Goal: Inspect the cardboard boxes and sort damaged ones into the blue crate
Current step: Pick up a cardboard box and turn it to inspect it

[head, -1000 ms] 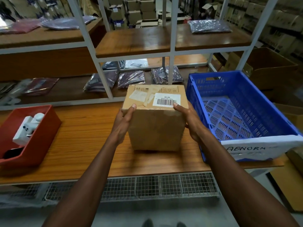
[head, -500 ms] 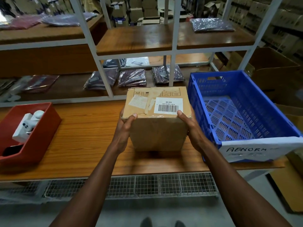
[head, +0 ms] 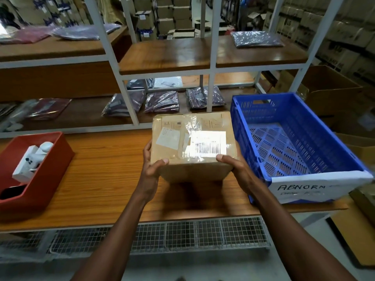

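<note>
A: Where was the box (head: 192, 147)?

B: Held above the table (head: 105, 175), tilted so its top faced the camera. Clear tape and a barcode label (head: 209, 145) showed on top, washed out by glare.

A: Grip?

B: Both hands. Left hand (head: 151, 169) was curled round the left side, thumb on the near top edge. Right hand (head: 233, 167) gripped the right side, thumb likewise on top. Fingers behind the box were hidden.

A: Crate (head: 300, 149)?

B: Just right of the box, on the table, nothing visible inside. White paper on its near wall read "ABNORM"; the rest was blurred.

A: Other items?

B: A red bin (head: 46, 173) at the table's left held white items. Bagged garments (head: 162, 102) lay on the shelf behind.

A: Damage?

B: Could not tell.
</note>
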The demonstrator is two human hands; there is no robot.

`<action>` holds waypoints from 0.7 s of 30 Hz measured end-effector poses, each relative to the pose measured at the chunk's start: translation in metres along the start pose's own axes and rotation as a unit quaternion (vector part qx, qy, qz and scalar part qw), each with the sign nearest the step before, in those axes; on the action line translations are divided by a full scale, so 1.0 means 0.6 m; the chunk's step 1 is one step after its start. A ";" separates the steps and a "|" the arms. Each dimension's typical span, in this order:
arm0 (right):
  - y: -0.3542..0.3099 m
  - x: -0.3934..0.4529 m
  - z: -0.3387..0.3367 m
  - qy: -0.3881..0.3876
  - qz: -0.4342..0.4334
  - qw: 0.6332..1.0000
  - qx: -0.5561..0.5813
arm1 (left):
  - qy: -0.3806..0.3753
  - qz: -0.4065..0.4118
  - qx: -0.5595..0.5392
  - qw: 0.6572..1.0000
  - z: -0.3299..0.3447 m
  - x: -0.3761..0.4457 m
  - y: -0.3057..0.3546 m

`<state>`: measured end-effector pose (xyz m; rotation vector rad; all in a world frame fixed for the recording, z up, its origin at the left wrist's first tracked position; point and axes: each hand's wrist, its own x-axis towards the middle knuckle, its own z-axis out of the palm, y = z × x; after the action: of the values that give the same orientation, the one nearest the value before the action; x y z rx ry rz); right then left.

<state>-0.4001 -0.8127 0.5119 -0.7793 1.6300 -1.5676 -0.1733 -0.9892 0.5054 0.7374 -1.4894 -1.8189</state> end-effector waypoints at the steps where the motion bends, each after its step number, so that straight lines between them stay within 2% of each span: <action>1: -0.001 -0.003 -0.001 0.005 -0.018 1.000 0.000 | 0.000 0.003 -0.019 1.000 -0.005 -0.003 -0.001; 3: -0.007 -0.002 -0.011 0.006 -0.041 0.999 0.001 | 0.011 0.010 -0.036 0.999 -0.014 -0.001 0.002; 5: -0.021 0.006 -0.023 0.010 -0.045 0.999 0.009 | 0.023 0.007 0.040 0.999 -0.021 0.012 0.012; 8: -0.048 0.018 -0.037 0.015 -0.038 0.999 0.015 | 0.000 -0.008 0.137 0.991 -0.029 0.029 0.032; 10: -0.066 0.022 -0.045 0.022 -0.031 0.999 0.016 | -0.040 -0.017 0.176 0.983 -0.046 0.036 0.042; 14: -0.085 0.038 -0.041 0.028 -0.007 1.000 -0.007 | -0.130 -0.031 0.293 0.947 -0.081 0.039 0.055; 16: -0.086 0.050 -0.028 0.043 0.003 0.999 -0.027 | -0.118 -0.050 0.304 0.944 -0.084 0.036 0.051; 21: -0.071 0.079 -0.001 0.116 0.038 0.990 -0.068 | -0.078 -0.027 0.245 0.966 -0.058 0.008 0.028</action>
<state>-0.4293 -0.8548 0.5500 -0.6133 1.9280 -1.5531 -0.1470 -1.0166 0.5154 0.8869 -2.0804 -1.5869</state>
